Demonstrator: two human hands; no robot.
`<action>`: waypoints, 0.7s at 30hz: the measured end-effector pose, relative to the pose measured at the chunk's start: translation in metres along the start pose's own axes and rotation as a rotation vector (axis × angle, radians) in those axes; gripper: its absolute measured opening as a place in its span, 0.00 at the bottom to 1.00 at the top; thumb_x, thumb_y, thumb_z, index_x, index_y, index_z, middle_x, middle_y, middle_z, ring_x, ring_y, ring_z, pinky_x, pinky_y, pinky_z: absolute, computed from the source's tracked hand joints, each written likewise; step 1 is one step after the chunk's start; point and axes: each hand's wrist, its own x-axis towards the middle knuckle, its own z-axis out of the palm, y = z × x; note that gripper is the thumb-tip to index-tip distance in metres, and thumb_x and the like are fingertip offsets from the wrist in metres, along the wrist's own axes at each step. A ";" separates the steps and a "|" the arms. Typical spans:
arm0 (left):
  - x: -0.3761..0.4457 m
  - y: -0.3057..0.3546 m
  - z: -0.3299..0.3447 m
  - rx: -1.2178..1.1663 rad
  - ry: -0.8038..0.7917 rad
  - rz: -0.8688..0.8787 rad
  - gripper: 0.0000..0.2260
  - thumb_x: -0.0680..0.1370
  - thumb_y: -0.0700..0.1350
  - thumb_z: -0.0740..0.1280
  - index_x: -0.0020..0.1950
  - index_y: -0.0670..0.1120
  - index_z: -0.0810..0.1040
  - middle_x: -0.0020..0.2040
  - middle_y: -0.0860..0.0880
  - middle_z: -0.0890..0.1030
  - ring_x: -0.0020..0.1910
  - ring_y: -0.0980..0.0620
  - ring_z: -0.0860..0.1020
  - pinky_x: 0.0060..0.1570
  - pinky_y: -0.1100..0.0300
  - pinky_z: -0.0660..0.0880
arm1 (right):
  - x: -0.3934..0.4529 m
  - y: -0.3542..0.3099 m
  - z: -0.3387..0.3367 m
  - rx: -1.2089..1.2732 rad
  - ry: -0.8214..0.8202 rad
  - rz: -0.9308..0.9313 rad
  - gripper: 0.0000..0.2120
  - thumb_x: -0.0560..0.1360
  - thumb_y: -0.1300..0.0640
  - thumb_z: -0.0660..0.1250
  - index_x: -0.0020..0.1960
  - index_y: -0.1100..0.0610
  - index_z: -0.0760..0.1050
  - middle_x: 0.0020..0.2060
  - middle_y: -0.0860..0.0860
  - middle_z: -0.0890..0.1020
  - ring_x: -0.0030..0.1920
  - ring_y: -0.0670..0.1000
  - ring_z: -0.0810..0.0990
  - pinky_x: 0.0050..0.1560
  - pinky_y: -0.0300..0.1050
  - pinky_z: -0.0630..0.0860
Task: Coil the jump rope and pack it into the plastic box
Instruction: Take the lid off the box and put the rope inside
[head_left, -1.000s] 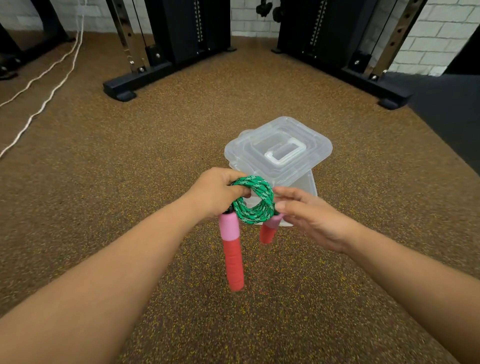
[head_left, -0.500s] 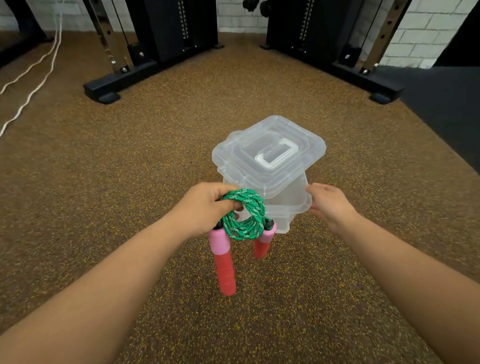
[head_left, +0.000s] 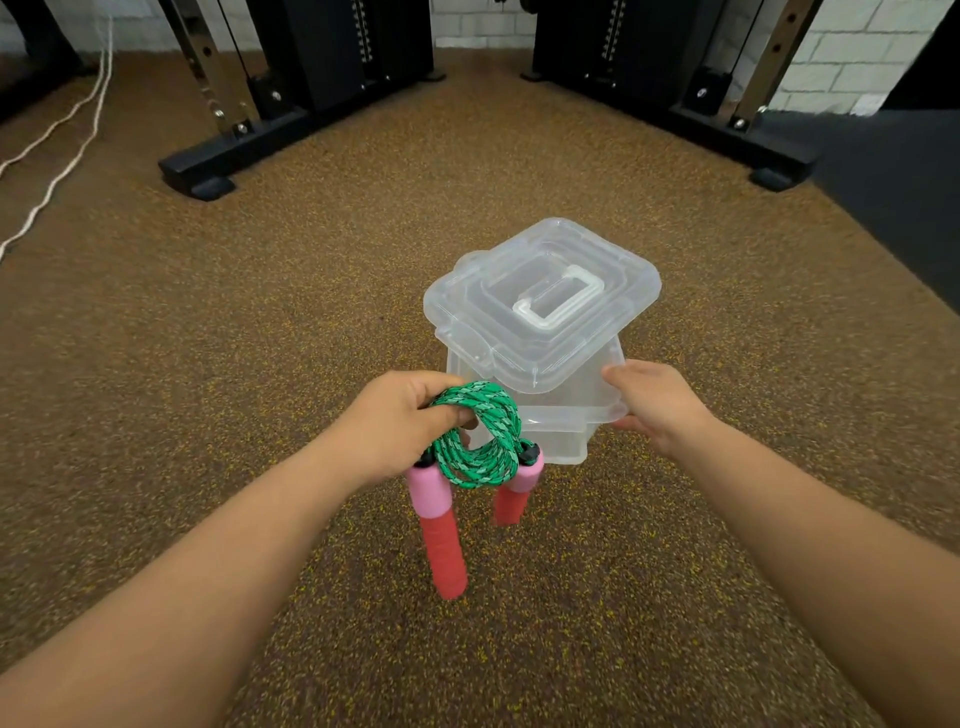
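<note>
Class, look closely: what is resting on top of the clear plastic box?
A clear lid lies askew on the plastic box, leaving its near part open. That part looks empty; the inside beneath the lid cannot be made out.

Both forearms reach fwd from the bottom corners, bare, converging toward centre. Left hand (head_left: 395, 421) is knuckles-up, fingers curled w/ thumb on top, gripping a coiled jump rope (head_left: 475, 434); wrist about straight. Right hand (head_left: 652, 402) sits slightly further fwd, back of hand to camera, thumb on top, fingers probably wrapped under the rim of the plastic box (head_left: 571, 410), hidden from here. Hands apart, not touching.
</note>
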 end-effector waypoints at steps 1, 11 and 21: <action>0.000 0.000 0.000 0.004 -0.002 0.000 0.14 0.76 0.36 0.66 0.47 0.55 0.82 0.47 0.44 0.86 0.46 0.49 0.82 0.52 0.51 0.79 | 0.000 0.000 0.000 -0.013 -0.001 -0.006 0.07 0.77 0.60 0.61 0.46 0.55 0.78 0.45 0.53 0.83 0.43 0.52 0.82 0.37 0.45 0.79; -0.007 0.009 -0.003 -0.033 -0.058 0.001 0.11 0.76 0.33 0.64 0.51 0.46 0.82 0.50 0.40 0.84 0.47 0.47 0.82 0.54 0.50 0.79 | -0.013 0.000 -0.002 -0.077 -0.013 -0.042 0.12 0.77 0.62 0.59 0.41 0.53 0.78 0.44 0.55 0.83 0.43 0.54 0.82 0.40 0.48 0.81; -0.032 0.014 -0.029 0.067 -0.112 0.016 0.12 0.76 0.32 0.64 0.55 0.43 0.81 0.52 0.40 0.84 0.49 0.45 0.82 0.53 0.51 0.78 | -0.053 0.020 -0.022 -0.095 -0.035 -0.028 0.11 0.79 0.63 0.59 0.42 0.54 0.77 0.41 0.53 0.83 0.40 0.53 0.81 0.39 0.48 0.79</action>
